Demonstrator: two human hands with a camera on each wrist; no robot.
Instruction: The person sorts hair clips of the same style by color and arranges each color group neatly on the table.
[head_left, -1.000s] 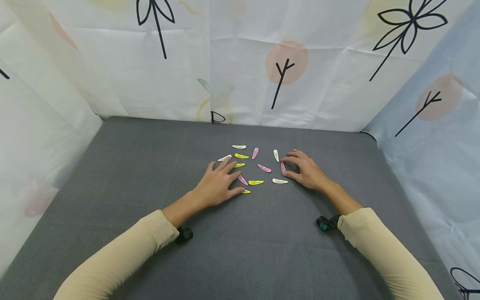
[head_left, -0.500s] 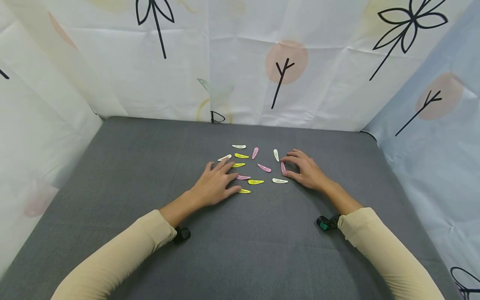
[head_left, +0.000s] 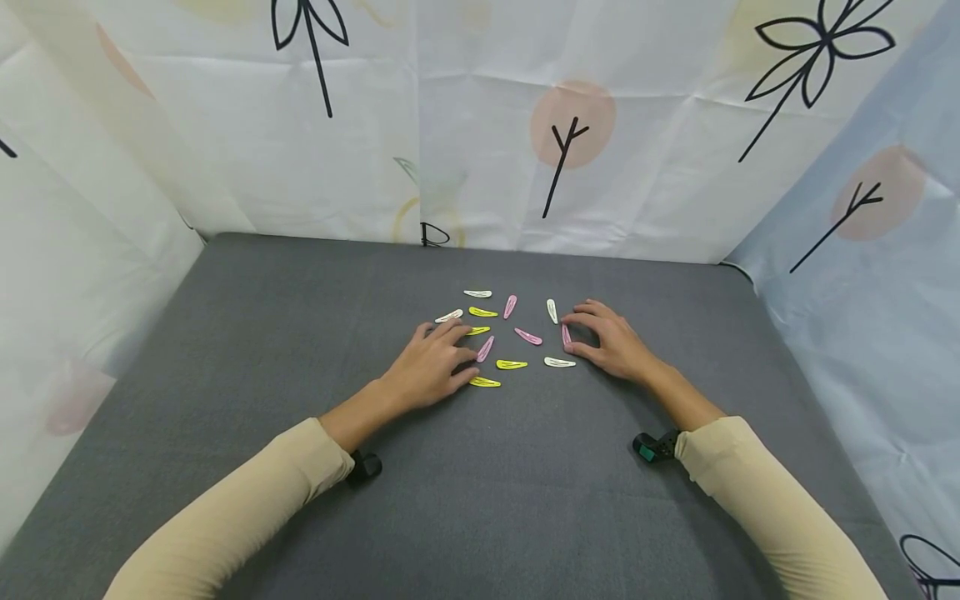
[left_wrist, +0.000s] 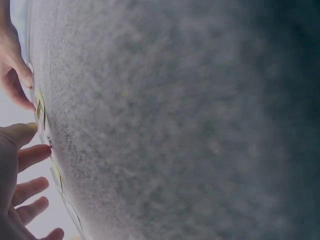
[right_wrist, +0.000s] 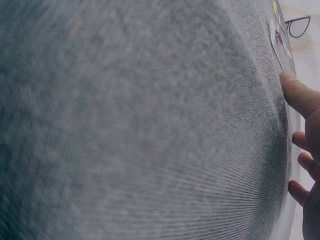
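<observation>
Twelve hair clips [head_left: 512,364] in pink, white and yellow, strewn over the gray bench [head_left: 480,500] around the central pink clip [head_left: 528,337]. Left of that clip, the left hand [head_left: 428,367], fingers loosely spread and gripping nothing, forefinger at the near end of a slanted pink clip [head_left: 486,349]. Right of it, the right hand [head_left: 611,340], gently curved, thumb and forefinger parted at opposite ends of another pink clip [head_left: 566,335], no pinch evident. Apparently in hand: adjusting the slanted pink clip by fingertip. Called for next, judging by the pose: a light forefinger touch, with care for the yellow clip [head_left: 488,382] at the thumb. Visible from the head alone: colors and full layout, reduced to edge-on slivers at the wrists. Visible from the left wrist alone: forefinger down at clip level, other fingers seemingly raised. Visible from the right wrist: thumb well apart from three fingertips.
</observation>
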